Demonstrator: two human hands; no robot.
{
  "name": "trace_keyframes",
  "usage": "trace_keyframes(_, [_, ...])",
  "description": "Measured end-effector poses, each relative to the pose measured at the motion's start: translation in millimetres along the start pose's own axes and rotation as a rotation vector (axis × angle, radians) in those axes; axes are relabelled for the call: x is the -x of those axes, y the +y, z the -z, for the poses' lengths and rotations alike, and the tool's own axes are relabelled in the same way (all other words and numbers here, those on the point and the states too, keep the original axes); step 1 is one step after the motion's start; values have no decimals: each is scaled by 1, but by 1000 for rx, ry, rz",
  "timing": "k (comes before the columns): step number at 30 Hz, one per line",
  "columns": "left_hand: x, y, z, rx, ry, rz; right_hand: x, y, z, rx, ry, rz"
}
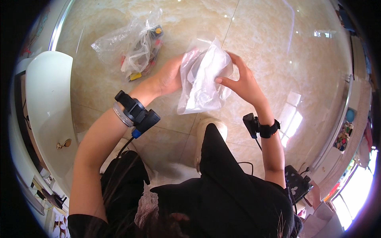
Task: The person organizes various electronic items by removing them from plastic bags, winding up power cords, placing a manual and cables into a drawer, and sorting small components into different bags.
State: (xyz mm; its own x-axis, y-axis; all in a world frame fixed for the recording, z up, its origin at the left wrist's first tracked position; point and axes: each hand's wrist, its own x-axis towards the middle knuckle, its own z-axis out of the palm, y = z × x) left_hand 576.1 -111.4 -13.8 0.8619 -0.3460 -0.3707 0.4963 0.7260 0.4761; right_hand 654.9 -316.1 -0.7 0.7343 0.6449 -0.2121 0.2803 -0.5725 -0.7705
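Observation:
In the middle of the head view, a crumpled clear plastic bag [204,81] is held up between my two hands above the floor. Something white shows through its film, but I cannot make out whether that is contents or folded layers. My left hand [171,75] grips the bag's left side, its fingertips hidden by the plastic. On the opposite side, my right hand [245,83] has its thumb across the front and its fingers curled around the upper right edge. A second clear bag [139,51], holding red, yellow and dark items, lies on the floor beyond my left hand.
Glossy marbled tiles [262,35] make up the floor. At the left stands a white cabinet door [49,115] with a brass-coloured knob [64,144]. Shelves with mixed items run along the right. My shoe [212,127] is below the held bag. Both wrists wear strapped black devices with cables.

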Motion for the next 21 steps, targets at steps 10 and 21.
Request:
trace_keyframes(10, [4, 17, -10, -589, -38, -26, 14, 43, 2, -547, 52, -65])
trace_keyframes(21, [2, 40, -46, -1037, 180, -553, 5, 17, 44, -360, 250, 195])
